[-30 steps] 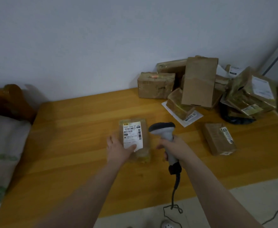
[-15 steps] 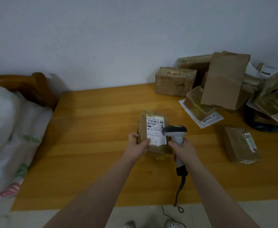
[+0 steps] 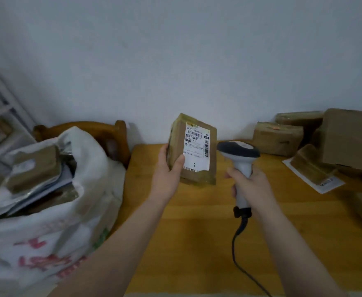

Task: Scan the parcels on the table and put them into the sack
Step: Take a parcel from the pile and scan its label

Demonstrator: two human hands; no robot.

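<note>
The left hand grips a brown parcel by its left edge, thumb across the front face and the fingers curled behind it. The parcel stands upright in that grip, and its white shipping label with barcodes and a printed "2" faces the camera. Its lower edge hangs over the wooden table; whether it touches the top cannot be told.

Just right of the held parcel, the right hand is wrapped round the pale handle of a barcode scanner, whose dark head sits close beside the parcel's right edge without touching it. A black cable drops from the handle below that hand and runs toward the near table edge.

Left of the left hand, off the table's end, a white sack with red print stands open, with several packets showing in its mouth. Behind the sack is a wooden chair back.

Well to the right of the scanner hand, a pile of brown boxes lies against the wall, one resting on a flat white mailer.
</note>
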